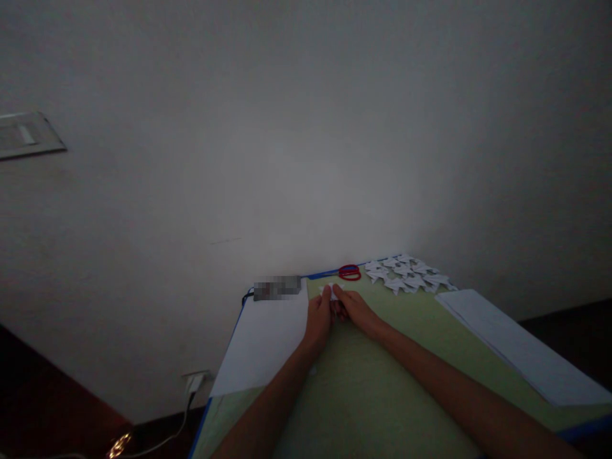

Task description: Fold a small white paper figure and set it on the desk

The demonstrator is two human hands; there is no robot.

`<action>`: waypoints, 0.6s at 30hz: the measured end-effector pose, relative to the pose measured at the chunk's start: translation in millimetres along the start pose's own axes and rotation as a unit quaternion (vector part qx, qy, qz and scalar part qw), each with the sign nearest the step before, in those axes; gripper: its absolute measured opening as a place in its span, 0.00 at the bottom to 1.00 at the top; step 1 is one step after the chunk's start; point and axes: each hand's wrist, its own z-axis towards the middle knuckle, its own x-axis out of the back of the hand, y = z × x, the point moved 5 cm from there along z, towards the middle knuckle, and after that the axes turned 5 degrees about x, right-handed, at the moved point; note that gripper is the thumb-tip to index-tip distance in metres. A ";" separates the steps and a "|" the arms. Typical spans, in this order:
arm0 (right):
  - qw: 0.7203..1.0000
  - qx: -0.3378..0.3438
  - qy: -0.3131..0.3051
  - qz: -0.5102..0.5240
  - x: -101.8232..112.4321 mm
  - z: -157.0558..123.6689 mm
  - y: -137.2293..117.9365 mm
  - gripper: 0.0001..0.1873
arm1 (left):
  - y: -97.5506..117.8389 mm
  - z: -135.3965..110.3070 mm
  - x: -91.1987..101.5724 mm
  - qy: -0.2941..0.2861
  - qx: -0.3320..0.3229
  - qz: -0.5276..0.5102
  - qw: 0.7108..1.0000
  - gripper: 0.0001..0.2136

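Note:
A small piece of folded white paper [334,292] is pinched between my two hands above the green tabletop. My left hand [318,317] grips its left side, thumb on top. My right hand [354,308] closes on its right side, with the thumb meeting the paper near the left thumb. The fingers beneath are partly hidden, and so is much of the paper. Just beyond my hands lie red-handled scissors [350,273]. To their right, several folded white paper figures [406,275] are spread close together near the far edge.
A stack of white paper [521,344] lies at the table's right. Another white sheet [262,341] covers the left side, with a blurred-out object [277,288] at its far end. The wall [306,140] rises behind the green table [363,401]. A plug [195,382] with a cord sits low left.

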 end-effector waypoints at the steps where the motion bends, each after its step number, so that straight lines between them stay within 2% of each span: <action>1: 1.000 0.003 0.002 -0.005 0.4 -0.1 -0.1 0.40 | 0.2 -0.1 0.2 0.003 0.000 0.004 1.000 0.34; 9: 1.000 0.002 0.001 -0.011 1.0 2.0 6.8 0.40 | 1.3 0.3 2.0 0.018 0.000 0.016 1.000 0.33; 18: 1.000 -0.007 0.011 0.017 -0.6 1.8 6.4 0.40 | 1.1 -0.9 -1.5 -0.003 0.006 -0.006 1.000 0.33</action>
